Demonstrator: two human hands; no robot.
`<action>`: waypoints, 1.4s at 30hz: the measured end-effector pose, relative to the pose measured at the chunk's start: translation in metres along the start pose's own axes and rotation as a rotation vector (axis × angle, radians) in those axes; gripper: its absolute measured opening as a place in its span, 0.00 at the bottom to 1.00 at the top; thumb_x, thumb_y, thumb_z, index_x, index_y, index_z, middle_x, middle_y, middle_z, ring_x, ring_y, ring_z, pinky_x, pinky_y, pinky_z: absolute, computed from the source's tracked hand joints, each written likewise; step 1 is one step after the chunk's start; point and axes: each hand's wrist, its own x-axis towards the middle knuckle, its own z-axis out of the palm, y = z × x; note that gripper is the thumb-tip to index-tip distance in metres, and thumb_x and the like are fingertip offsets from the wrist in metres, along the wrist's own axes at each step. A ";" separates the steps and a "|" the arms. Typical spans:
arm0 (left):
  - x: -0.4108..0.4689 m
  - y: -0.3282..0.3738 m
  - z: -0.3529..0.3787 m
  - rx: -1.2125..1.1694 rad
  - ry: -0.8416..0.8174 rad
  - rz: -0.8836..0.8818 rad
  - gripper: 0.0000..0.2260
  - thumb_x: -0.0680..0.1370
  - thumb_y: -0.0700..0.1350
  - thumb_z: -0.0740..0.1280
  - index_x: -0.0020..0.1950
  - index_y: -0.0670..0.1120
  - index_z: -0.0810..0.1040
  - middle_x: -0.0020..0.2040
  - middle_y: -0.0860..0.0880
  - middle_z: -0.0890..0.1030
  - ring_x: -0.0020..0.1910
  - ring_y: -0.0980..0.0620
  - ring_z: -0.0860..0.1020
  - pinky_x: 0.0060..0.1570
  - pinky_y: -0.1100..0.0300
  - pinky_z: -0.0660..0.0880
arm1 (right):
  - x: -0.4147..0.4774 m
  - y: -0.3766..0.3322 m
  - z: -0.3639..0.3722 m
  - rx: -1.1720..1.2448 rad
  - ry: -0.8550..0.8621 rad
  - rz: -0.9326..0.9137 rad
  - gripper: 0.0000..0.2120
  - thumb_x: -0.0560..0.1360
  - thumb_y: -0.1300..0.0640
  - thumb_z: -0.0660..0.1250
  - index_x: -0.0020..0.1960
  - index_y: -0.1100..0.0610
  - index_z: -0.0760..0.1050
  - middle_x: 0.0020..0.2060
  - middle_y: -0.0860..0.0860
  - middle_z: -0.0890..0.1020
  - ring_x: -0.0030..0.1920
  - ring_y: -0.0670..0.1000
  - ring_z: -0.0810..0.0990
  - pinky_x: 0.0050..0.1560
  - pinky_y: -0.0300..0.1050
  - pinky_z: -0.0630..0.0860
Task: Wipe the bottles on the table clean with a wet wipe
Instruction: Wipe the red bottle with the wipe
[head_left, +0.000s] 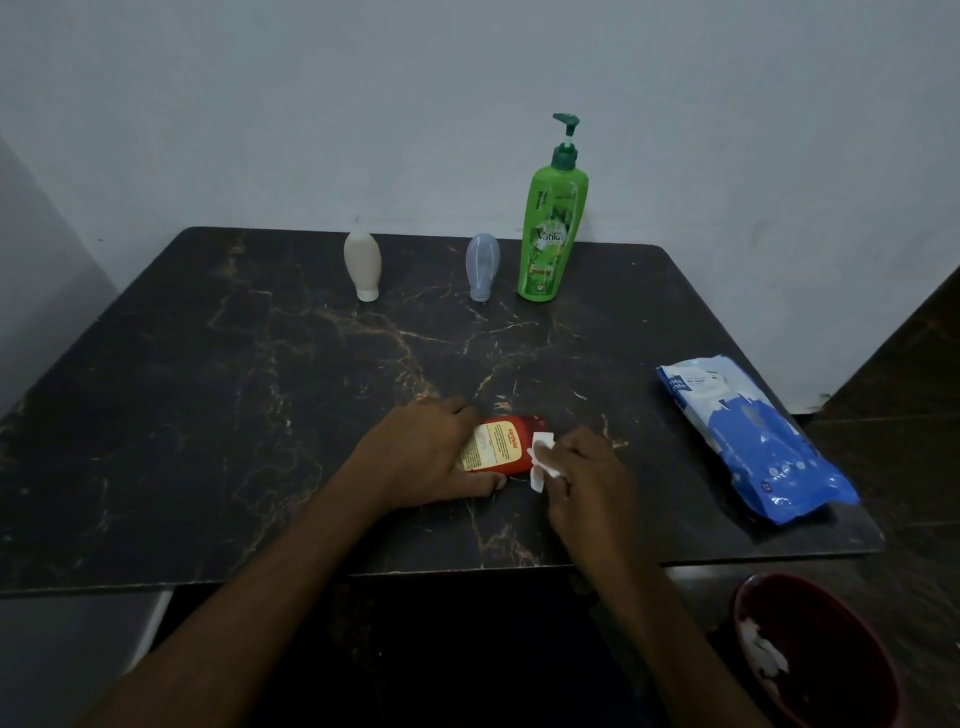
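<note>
**Two hands wiping a red bottle on a dark marble worktop**

Seen from above, two bare forearms reach onto a dark worktop (260, 389) veined with pale lines. Near its front edge lies a red bottle (506, 448) on its side, its cream label facing up. The left hand (423, 452) is curled around the bottle's left end, fingers over the top and thumb beneath the near side, pinning it against the surface. The right hand (584, 475) is closed around a small white wet wipe (543, 457), pressing it to the bottle's right end (only a crumpled corner of the wipe shows past the fingers).

At the back of the worktop, well apart from the hands, three more bottles stand in a row: a beige squeeze bottle (362, 265) resting on its cap, a pale blue squeeze bottle (482, 266) likewise cap-down, and just beside that a tall green pump bottle (551, 228). On the right side lies a blue and white wipes pack (753, 441), flat. Below the worktop's right corner sits a dark red bin (815, 660) with white scraps inside.
</note>
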 end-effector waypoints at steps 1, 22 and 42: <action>-0.001 0.001 -0.001 0.006 0.000 -0.003 0.38 0.71 0.77 0.59 0.69 0.50 0.71 0.60 0.51 0.78 0.52 0.52 0.77 0.45 0.58 0.73 | -0.003 0.001 0.001 0.004 0.016 0.001 0.20 0.78 0.60 0.66 0.69 0.50 0.73 0.64 0.49 0.74 0.60 0.45 0.72 0.58 0.31 0.62; -0.025 0.026 0.003 0.143 0.298 -0.038 0.19 0.80 0.62 0.61 0.64 0.53 0.65 0.51 0.49 0.82 0.45 0.47 0.82 0.37 0.56 0.71 | 0.005 -0.006 -0.021 -0.057 0.121 -0.172 0.20 0.75 0.61 0.68 0.66 0.55 0.75 0.58 0.54 0.75 0.55 0.51 0.75 0.54 0.40 0.69; -0.023 0.033 0.015 0.170 0.265 -0.051 0.21 0.80 0.60 0.59 0.69 0.51 0.65 0.58 0.47 0.80 0.53 0.44 0.78 0.49 0.47 0.75 | 0.000 0.015 0.002 0.107 0.337 -0.153 0.15 0.71 0.68 0.70 0.57 0.60 0.81 0.48 0.54 0.79 0.44 0.53 0.80 0.43 0.47 0.79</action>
